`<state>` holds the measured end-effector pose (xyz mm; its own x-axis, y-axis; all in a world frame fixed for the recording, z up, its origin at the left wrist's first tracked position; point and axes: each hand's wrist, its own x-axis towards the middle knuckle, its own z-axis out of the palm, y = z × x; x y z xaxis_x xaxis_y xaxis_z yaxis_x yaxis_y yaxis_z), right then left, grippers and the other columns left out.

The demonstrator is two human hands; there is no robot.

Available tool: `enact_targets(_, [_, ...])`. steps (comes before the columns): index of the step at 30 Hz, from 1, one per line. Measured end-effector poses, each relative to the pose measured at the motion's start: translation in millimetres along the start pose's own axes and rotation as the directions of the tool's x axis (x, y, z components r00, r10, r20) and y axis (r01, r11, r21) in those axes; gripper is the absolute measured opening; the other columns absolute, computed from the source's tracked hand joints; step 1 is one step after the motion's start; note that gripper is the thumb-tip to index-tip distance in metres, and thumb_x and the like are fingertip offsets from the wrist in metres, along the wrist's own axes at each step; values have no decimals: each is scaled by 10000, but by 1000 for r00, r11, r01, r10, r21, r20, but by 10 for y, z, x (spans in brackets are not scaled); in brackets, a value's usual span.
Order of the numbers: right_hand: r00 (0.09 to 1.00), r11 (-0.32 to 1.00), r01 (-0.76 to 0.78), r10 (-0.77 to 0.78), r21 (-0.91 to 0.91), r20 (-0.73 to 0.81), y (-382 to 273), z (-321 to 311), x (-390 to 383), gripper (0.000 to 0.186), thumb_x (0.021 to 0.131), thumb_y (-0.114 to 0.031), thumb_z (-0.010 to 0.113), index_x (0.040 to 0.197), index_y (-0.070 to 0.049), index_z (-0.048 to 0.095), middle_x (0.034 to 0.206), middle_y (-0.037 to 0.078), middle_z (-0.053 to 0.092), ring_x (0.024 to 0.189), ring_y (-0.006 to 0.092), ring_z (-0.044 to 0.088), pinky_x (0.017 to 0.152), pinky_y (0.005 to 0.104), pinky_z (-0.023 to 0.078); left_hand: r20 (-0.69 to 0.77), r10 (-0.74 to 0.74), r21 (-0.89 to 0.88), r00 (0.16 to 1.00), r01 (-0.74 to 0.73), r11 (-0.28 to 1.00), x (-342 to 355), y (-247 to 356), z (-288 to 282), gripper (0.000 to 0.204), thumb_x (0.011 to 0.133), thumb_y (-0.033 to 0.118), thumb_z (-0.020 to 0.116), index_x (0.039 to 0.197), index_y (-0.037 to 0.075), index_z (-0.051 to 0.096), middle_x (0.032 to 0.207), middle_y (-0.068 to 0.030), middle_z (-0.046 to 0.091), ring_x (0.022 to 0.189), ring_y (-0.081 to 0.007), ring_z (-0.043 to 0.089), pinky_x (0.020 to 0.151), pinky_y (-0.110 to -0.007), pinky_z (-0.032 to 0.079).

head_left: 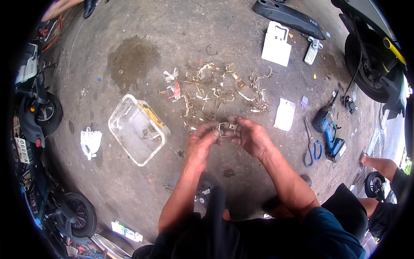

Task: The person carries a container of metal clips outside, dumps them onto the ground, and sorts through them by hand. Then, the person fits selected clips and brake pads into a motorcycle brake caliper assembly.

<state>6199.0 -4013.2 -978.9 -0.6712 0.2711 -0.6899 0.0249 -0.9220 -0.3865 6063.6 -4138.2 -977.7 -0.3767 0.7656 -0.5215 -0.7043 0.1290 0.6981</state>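
Observation:
My left hand point(202, 144) and my right hand point(254, 140) are raised at the centre, both closed on a small bent metal bracket point(228, 128) between their fingertips. Just beyond them, many small bent metal pieces point(213, 93) lie scattered over the concrete. Among them, at the left of the scatter, are small white and red bundles point(174, 90). A translucent plastic tub point(131, 155) with a few metal bits inside sits left of my hands.
Scooters point(77, 213) line both sides. A power drill point(334, 149), scissors point(308, 157), white packets point(284, 114) and a long dark part point(289, 19) lie right and ahead. Another person's bare leg point(384, 162) shows at the right, another limb point(64, 8) at the top left.

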Motion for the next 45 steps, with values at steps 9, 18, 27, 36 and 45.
enact_targets(9, [997, 1000, 9, -10, -9, -75, 89, -106, 61, 317, 909, -374, 550, 1036, -89, 609, 882, 22, 606, 768, 160, 582, 684, 299, 438, -150, 117, 210, 982, -84, 974, -117, 61, 103, 257, 838, -19, 638, 1094, -3, 627, 960, -41, 650, 840, -105, 591, 732, -252, 490])
enact_targets(18, [906, 817, 131, -329, -562, -266, 289, -44, 51, 252, 880, -237, 601, 1013, -24, 621, 777, 6, 613, 650, 138, 588, 585, 266, 447, -235, 539, 486, 809, -382, 786, -339, 634, -1, 262, 824, -39, 638, 1083, 3, 627, 951, -27, 628, 817, -96, 558, 735, -236, 467])
enact_targets(27, [775, 44, -35, -629, -998, -55, 38, -51, -30, 317, 804, -212, 680, 1091, -84, 633, 917, 157, 670, 829, 326, 649, 744, 383, 512, -215, 873, 925, 439, -197, 326, -435, 1049, -715, 318, 814, -25, 648, 1127, -21, 590, 990, -79, 601, 883, -173, 571, 785, -297, 470])
enact_targets(36, [815, -317, 60, -532, -947, 230, -90, -111, 37, 307, 811, -207, 636, 1109, -130, 627, 1133, 144, 601, 891, 359, 630, 762, 441, 525, 429, 666, 857, 610, -508, -87, -314, 275, -117, 380, 739, 20, 676, 1110, 10, 589, 1004, -160, 605, 850, -324, 616, 727, -403, 509])
enact_targets(45, [785, -234, 111, -576, -966, 230, -80, -29, 84, 309, 821, -181, 614, 1124, -121, 616, 1097, 136, 619, 904, 354, 627, 772, 447, 516, 364, 361, 927, 858, -295, -233, 153, -369, 17, 387, 752, 133, 664, 1121, 51, 582, 1000, -127, 628, 868, -308, 630, 692, -429, 526])
